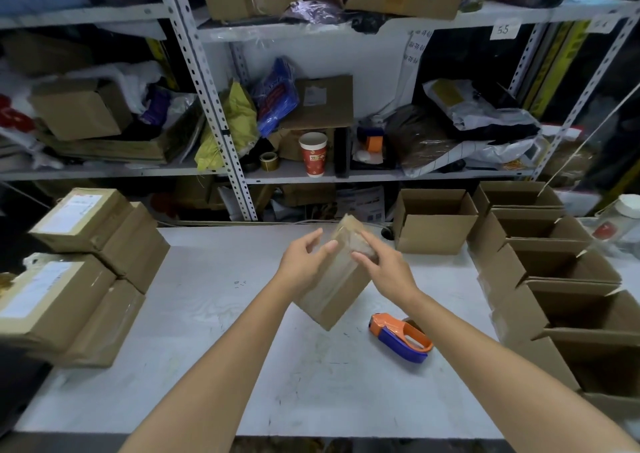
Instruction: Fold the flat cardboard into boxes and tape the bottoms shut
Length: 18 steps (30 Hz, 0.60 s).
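box (332,296): I see plain brown
tape dispenser (401,336): orange and blue
desk (207,314): white, grey scuffs
cup (313,154): red, white rim
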Each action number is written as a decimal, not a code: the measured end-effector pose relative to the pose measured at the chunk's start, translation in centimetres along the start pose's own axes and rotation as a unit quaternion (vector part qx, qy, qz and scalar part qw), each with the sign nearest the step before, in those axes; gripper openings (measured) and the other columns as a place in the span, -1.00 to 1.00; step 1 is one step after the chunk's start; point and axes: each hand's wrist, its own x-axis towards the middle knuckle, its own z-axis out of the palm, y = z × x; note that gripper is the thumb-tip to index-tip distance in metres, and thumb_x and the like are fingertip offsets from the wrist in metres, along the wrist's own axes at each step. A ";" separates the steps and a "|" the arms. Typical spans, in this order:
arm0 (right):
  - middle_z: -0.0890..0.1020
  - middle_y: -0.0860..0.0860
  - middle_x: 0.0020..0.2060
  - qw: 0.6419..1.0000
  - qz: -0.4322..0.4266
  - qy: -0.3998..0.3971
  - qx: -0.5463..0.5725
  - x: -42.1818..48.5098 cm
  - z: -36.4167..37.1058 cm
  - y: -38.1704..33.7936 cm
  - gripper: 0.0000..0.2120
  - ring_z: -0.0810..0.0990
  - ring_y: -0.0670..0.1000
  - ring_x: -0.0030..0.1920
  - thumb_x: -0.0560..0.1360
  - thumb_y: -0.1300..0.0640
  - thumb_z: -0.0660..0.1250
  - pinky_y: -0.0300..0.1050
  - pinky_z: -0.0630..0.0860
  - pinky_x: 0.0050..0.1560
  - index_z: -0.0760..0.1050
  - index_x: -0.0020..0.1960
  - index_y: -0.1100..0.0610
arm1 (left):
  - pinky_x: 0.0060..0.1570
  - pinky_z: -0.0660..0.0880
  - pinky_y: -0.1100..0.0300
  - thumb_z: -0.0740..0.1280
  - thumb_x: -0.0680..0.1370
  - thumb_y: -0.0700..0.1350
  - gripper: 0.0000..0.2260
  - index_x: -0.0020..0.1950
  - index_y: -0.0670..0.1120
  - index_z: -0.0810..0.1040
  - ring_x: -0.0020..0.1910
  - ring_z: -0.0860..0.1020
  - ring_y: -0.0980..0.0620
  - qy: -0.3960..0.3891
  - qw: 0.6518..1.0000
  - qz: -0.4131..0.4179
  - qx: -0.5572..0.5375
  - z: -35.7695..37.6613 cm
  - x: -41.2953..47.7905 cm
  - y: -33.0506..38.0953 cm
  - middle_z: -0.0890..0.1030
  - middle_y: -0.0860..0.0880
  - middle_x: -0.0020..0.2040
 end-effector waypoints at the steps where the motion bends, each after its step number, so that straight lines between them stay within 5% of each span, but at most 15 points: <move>1: 0.51 -0.09 0.37 0.999 0.025 0.011 0.041 0.1 -0.4 0.1 -0.46 0.48 -0.02 0.33 0.59 -0.15 0.33 0.04 0.51 0.29 0.32 0.53 -0.12 | 0.33 0.39 0.00 0.39 0.56 0.14 -0.31 0.62 0.05 0.19 0.47 0.37 -0.05 0.033 0.999 -0.017 -0.002 -0.2 0.1 -0.5 0.36 0.00 0.53; 4: 0.54 -0.08 0.32 0.988 0.078 0.045 0.128 0.8 -1.4 0.4 -0.46 0.49 -0.05 0.27 0.60 -0.09 0.33 0.02 0.51 0.31 0.32 0.54 -0.04 | 0.43 0.30 -0.06 0.37 0.56 0.17 -0.17 0.66 0.02 -0.06 0.55 0.26 -0.11 0.067 0.994 -0.081 -0.042 -1.1 -0.4 -2.8 0.22 -0.05 0.60; 7: 0.58 -0.14 0.20 0.978 0.101 0.053 0.174 0.9 -1.2 0.3 -0.54 0.53 -0.03 0.25 0.62 -0.07 0.30 0.03 0.53 0.28 0.39 0.49 -0.02 | 0.30 0.40 0.04 0.35 0.59 0.16 -0.36 0.59 -0.04 0.23 0.41 0.40 -0.06 0.036 0.993 -0.099 -0.062 -0.8 -1.0 -4.5 0.40 -0.04 0.50; 11: 0.54 -0.13 0.21 0.974 0.114 0.001 0.194 0.2 -0.2 0.3 -0.53 0.47 -0.01 0.29 0.64 -0.03 0.28 -0.08 0.45 0.23 0.35 0.52 0.00 | 0.25 0.53 -0.07 0.38 0.59 0.04 -0.53 0.48 -0.04 0.43 0.24 0.52 -0.06 0.111 0.985 -0.086 -0.099 -0.6 -0.5 -4.4 0.55 -0.01 0.33; 15: 0.29 -0.03 0.55 0.990 0.122 -0.043 0.062 0.6 -1.0 1.4 -0.23 0.27 0.08 0.53 0.53 -0.24 0.34 0.08 0.30 0.47 0.13 0.62 -0.03 | 0.16 0.55 -0.02 0.41 0.58 -0.03 -0.61 0.40 -0.02 0.50 0.19 0.54 -0.06 0.098 0.994 -0.051 -0.004 -3.5 0.7 -3.9 0.58 0.03 0.20; 18: 0.20 -0.06 0.59 0.994 0.023 -0.054 -0.092 1.2 -0.9 0.5 -0.15 0.15 0.03 0.57 0.47 -0.31 0.37 0.09 0.19 0.53 0.08 0.63 -0.09 | 0.20 0.55 -0.11 0.44 0.55 -0.01 -0.57 0.41 0.06 0.50 0.21 0.53 -0.07 0.021 0.995 -0.024 0.099 -4.9 1.8 -2.6 0.60 0.03 0.25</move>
